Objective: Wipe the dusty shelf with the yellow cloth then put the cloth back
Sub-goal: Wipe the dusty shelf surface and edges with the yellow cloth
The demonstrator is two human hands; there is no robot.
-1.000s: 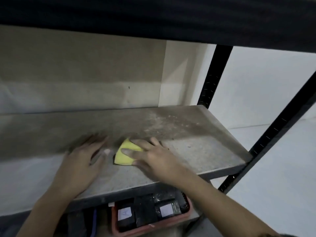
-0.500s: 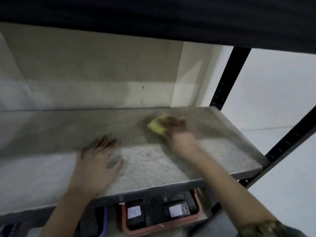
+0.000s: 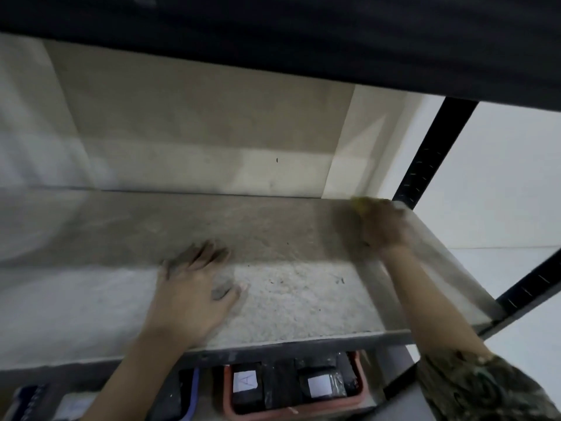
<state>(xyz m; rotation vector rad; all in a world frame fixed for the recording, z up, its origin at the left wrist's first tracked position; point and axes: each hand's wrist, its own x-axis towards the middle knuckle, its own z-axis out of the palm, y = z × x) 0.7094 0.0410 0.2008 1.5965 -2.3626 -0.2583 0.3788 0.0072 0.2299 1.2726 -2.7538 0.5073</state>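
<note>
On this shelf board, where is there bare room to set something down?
The shelf is bare left of the left hand, out to the frame's edge, and between both hands, back to the wall. The back right corner is taken: the right hand presses the yellow cloth there.

A small yellow cloth [image 3: 361, 203] peeks out by the far corner of the flat grey speckled shelf board [image 3: 273, 268]. The tall metal posts [image 3: 425, 156] are black. Down below sits a red plastic tray [image 3: 358, 399] with black boxes [image 3: 273, 390] wearing white labels. The sleeve [image 3: 485, 387] has green and brown blotches.
</note>
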